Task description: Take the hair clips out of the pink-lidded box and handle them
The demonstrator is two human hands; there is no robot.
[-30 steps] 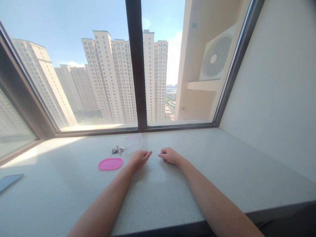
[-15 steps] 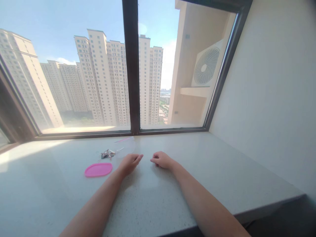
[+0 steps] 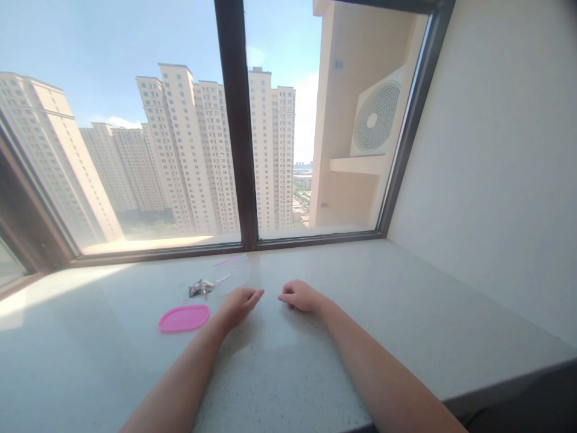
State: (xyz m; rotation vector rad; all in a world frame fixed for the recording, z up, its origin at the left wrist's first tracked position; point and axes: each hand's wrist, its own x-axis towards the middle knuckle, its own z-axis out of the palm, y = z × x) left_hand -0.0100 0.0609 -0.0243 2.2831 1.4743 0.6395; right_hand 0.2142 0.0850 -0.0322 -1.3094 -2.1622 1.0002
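My left hand (image 3: 240,304) rests on the pale speckled sill (image 3: 279,373), its fingers pressed together and pointing right. Facing it across a small gap, my right hand (image 3: 299,296) lies with its fingers curled in. Whether either hand has something small between the fingers is too small to tell. Left of my left hand is a pink oval tray (image 3: 184,318). Behind the tray sits a small heap of dark and metallic bits (image 3: 200,288). A clear plastic bag (image 3: 237,273) with a pink strip lies near the window, behind my left hand.
A dark window frame (image 3: 247,180) rises behind the sill, with tall buildings outside. A white wall (image 3: 496,180) bounds the right side. The sill's front edge (image 3: 509,379) shows at the lower right.
The view has tilted and shifted slightly, so the sill items appear a little lower and to the right. Both hands keep nearly the same pose and place on the sill.
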